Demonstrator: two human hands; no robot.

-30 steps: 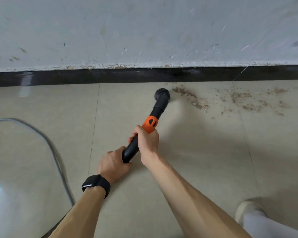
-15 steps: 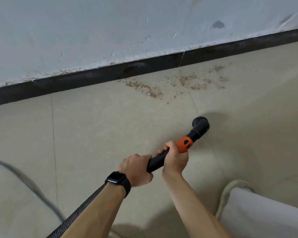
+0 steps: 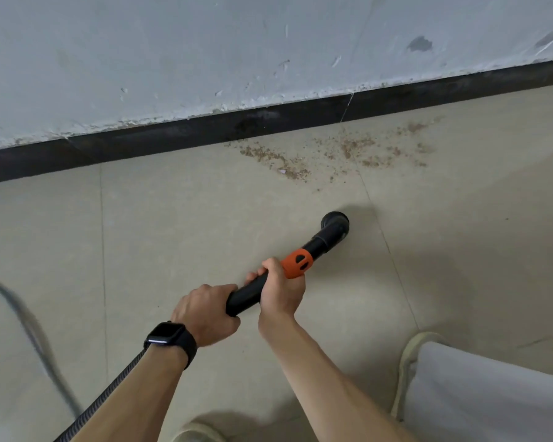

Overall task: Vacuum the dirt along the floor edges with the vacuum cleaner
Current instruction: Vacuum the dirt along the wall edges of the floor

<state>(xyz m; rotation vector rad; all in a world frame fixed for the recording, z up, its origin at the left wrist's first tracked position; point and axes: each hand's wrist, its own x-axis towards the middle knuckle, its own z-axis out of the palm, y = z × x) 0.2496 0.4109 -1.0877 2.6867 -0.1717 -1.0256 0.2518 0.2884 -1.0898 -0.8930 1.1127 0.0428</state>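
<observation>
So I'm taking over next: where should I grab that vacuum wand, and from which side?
Probably the straight black tube just behind the orange collar, from above, wrapped fully round, as the right hand does. It is round and slants down to the nozzle at the floor; the left hand steadies the hose end.

Open floor (image 3: 179, 224) lies between nozzle (image 3: 335, 222) and dirt (image 3: 332, 151); skirting (image 3: 173, 135) bounds it.

I'm reaching both bare forearms (image 3: 320, 374) forward and gripping the vacuum wand (image 3: 245, 296) two-handed: my left hand (image 3: 205, 314) is wrapping it from above at the rear, knuckles up, while my right hand (image 3: 281, 293) is clasping it just ahead, fingers (image 3: 257, 273) curling over the top, the two hands sitting close but apart
</observation>
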